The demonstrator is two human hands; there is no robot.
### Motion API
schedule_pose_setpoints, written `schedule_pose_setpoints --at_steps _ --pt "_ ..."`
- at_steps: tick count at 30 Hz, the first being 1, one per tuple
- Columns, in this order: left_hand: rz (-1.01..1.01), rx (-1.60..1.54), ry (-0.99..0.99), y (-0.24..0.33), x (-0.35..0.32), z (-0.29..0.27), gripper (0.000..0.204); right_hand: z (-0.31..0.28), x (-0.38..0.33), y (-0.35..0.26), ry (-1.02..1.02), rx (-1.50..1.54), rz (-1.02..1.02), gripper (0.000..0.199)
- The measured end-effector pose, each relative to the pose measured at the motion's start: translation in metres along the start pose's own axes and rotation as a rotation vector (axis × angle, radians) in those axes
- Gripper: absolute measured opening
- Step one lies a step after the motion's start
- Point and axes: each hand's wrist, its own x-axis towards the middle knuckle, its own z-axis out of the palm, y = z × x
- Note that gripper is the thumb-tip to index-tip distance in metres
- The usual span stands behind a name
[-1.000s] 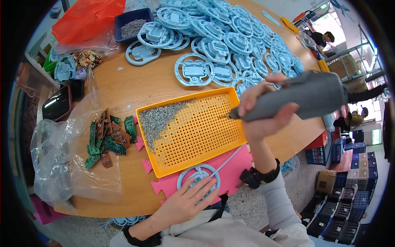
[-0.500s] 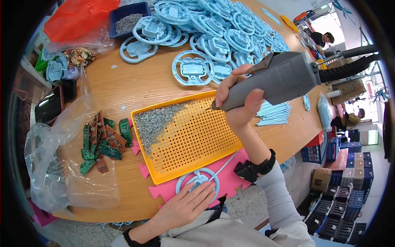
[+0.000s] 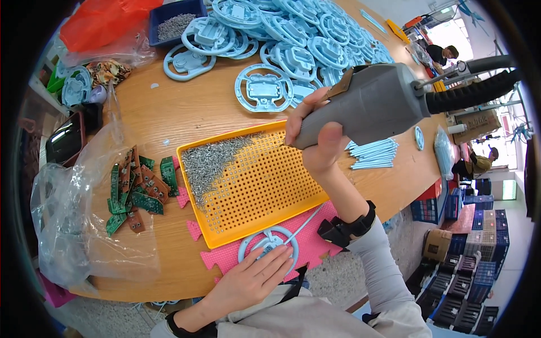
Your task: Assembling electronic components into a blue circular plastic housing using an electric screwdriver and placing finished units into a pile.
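My right hand is wrapped round a grey electric screwdriver, held tilted above the yellow perforated tray. The driver's tip end is over the tray's far side, mostly hidden by my fingers. Small silver screws heap at the tray's left end, and some sit in its holes. Below the tray, my left hand lies flat with fingers stretched over a light blue wheel-shaped plastic part. A thin pale blue stick slants from that part towards the tray. Both rest on a pink foam mat.
Many blue wheel-shaped parts pile at the back, beside a dark blue bin of screws. Circuit boards lie left of the tray, near clear plastic bags. Blue sticks lie at right. A black cable trails from the driver.
My right hand and the screwdriver have shifted slightly left and the driver's angle has changed a little. My left hand stays on the wheel-shaped part. The whole view has moved slightly.
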Motion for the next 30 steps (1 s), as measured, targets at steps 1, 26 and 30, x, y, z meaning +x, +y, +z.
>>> schedule_pose_setpoints --at_steps 1,26,30 --pt "0.002 0.002 0.010 0.001 0.000 0.001 0.037 -0.003 0.001 0.001 -0.001 0.002 -0.010 0.069" --pt "-0.094 0.041 0.032 0.015 -0.012 0.006 0.040 0.011 -0.093 -0.070 -0.254 0.308 -0.159 0.072" --pt "-0.086 0.026 0.041 0.013 -0.012 0.007 0.040 0.007 -0.097 -0.064 -0.293 0.446 -0.161 0.081"
